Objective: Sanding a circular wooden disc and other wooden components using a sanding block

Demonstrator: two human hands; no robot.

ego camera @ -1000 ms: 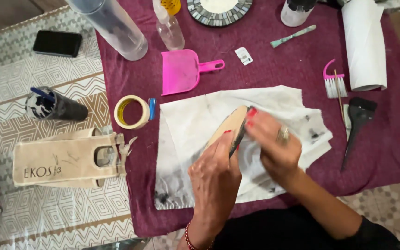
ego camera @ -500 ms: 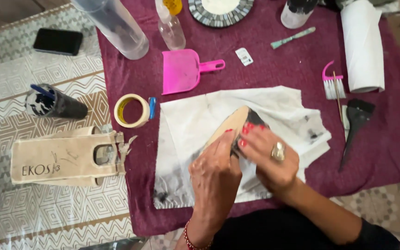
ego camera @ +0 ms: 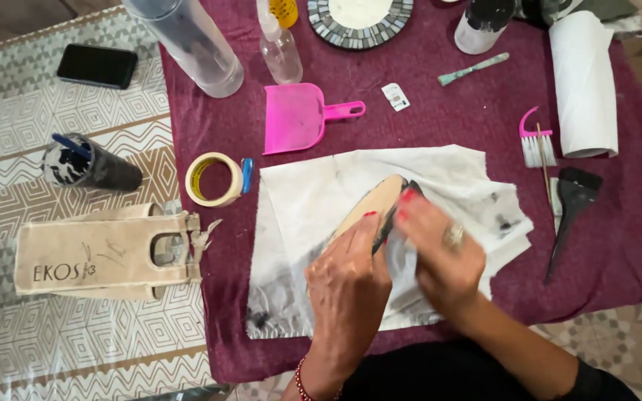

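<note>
Both hands are on one oval wooden piece (ego camera: 374, 206) sitting on a stained white cloth (ego camera: 321, 223) over the maroon table cover (ego camera: 425, 119). Left hand (ego camera: 347, 278) grips the lower end of the wood; right hand (ego camera: 443, 256), one ring on it, presses a wad of white cloth (ego camera: 404, 260) against its dark edge. Count around them: one roll of masking tape (ego camera: 215, 179), one pink dustpan (ego camera: 299, 116), one paper towel roll (ego camera: 582, 83), one black tint brush (ego camera: 570, 208), one small pink-handled brush (ego camera: 536, 141), one mosaic-rim mirror (ego camera: 360, 13), one clear spray bottle (ego camera: 279, 46), one phone (ego camera: 97, 65), one canvas bag (ego camera: 105, 252), one dark cup holding a blue tool (ego camera: 87, 163). Tall clear cylinder (ego camera: 187, 41) and white jar (ego camera: 481, 22) are cut off at top. Most of the wood is hidden under the hands; can't tell what the dark edge is.
</note>
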